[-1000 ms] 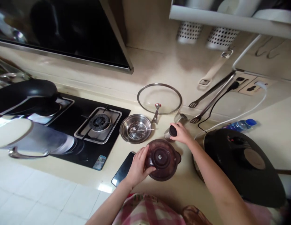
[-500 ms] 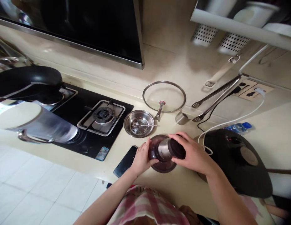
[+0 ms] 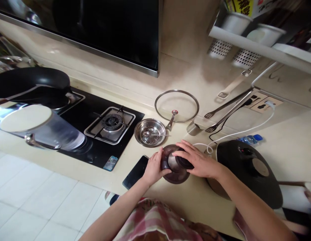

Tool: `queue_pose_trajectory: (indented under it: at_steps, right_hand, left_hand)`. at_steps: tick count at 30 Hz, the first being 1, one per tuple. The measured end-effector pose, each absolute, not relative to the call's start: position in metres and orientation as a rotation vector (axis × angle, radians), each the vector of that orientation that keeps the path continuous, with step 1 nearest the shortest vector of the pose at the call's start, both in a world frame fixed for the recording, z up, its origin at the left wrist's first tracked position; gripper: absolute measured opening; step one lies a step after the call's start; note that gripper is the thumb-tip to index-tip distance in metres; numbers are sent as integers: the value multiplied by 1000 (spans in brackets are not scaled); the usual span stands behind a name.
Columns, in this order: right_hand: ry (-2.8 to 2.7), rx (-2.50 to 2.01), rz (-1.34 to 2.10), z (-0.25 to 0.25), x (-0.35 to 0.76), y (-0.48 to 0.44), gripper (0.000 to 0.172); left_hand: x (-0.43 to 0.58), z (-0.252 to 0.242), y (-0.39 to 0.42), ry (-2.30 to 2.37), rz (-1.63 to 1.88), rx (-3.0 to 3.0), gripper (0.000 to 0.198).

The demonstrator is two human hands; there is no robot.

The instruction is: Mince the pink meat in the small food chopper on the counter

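Note:
Both hands are on a short brushed-steel canister (image 3: 174, 162) with dark ends, its exact kind unclear. It lies tilted above a dark brownish round dish (image 3: 173, 178). My left hand (image 3: 154, 167) is closed around the dark left end, thumb on the near side. Wrapped over the black right end is my right hand (image 3: 199, 160), its fingers covering most of that end. Just beyond the hands, a shallow steel pan (image 3: 158, 140) has a spoon (image 3: 146, 134) in it. A black phone (image 3: 136, 172) lies beside my left wrist.
A glass lid (image 3: 177, 103) leans on the wall, near a small steel cup (image 3: 194, 128). At right stands a big black-topped appliance (image 3: 245, 174), with a white cable nearby. A gas hob (image 3: 112, 124), clear pitcher (image 3: 65, 134) and black wok (image 3: 42, 78) occupy the left.
My right hand has turned over the canister's black end, and its fingers now cover more of it. My left hand keeps its grip. The view has shifted slightly.

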State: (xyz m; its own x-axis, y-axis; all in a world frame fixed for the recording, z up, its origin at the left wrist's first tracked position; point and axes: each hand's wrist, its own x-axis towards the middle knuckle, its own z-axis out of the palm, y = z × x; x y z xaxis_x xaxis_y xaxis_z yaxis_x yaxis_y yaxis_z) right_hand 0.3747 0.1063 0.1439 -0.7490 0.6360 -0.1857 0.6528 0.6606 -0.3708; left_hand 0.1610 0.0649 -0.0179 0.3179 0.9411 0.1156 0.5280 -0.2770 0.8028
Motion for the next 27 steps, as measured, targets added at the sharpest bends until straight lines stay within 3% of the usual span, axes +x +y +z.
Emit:
queue_pose_trajectory:
  at_steps: [3, 13, 18, 20, 24, 27]
  right_hand:
    - [2855, 1058, -618, 141, 372, 104, 69]
    - [2617, 1580, -426, 126, 358, 91, 77]
    - [2882, 1476, -531, 117, 371, 90, 94]
    - [3025, 1507, -508, 114, 380, 84, 86]
    - [3248, 1802, -141, 106, 393, 60, 44]
    - [3306, 1825, 88, 99, 390, 43, 32]
  left_hand:
    - [161, -19, 65, 1294, 795, 1922, 119]
    - [160, -21, 65, 1282, 807, 1936, 119]
    - [160, -22, 65, 1299, 796, 1945, 117]
    - [160, -23, 64, 1307, 800, 1955, 116]
    - [160, -25, 64, 1318, 798, 1983, 114]
    - [160, -26, 65, 1327, 801, 1977, 115]
